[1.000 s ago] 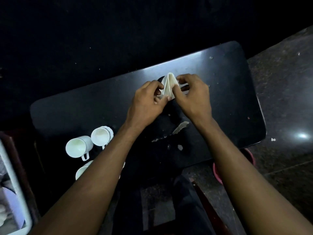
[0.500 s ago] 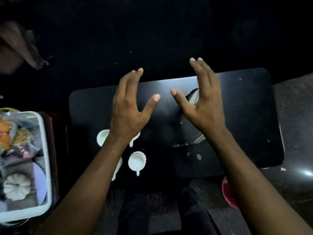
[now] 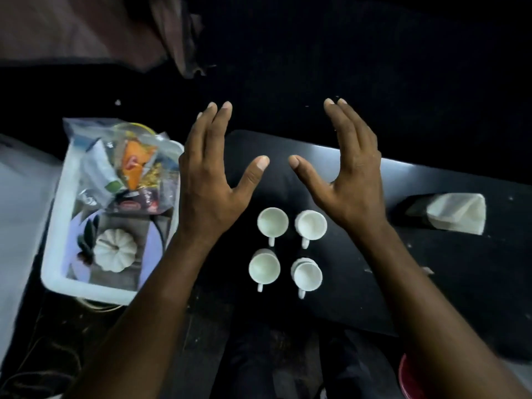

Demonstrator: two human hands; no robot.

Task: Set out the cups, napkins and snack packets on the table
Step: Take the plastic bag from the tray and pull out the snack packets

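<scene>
Hands are hovering empty above the dark table (image 3: pixel 460 298): the left hand (image 3: pixel 210 182) and the right hand (image 3: pixel 351 180) are both spreading straight fingers, gripping nothing, with thumbs pointing toward each other across the centre of the frame. Just below them, four white cups (image 3: pixel 272 223) are standing upright in a tidy two-by-two block. Their handles are all pointing toward the bottom of the frame, probably so each is easy to take from the person's side. At the right edge a folded napkin (image 3: pixel 457 213) is lying on the table, its left end seeming to sit in a dark holder (image 3: pixel 414 210), though the gloom is making that hard to confirm. Snack packets (image 3: pixel 132 165) are sitting in a clear bag inside the white tub (image 3: pixel 54 254) at the left, off the table, above a white pumpkin-shaped object (image 3: pixel 115 250). Judging by this, the cups and napkin are looking placed and the packets are awaiting their turn. The left hand is hanging nearest the tub for that reach.
</scene>
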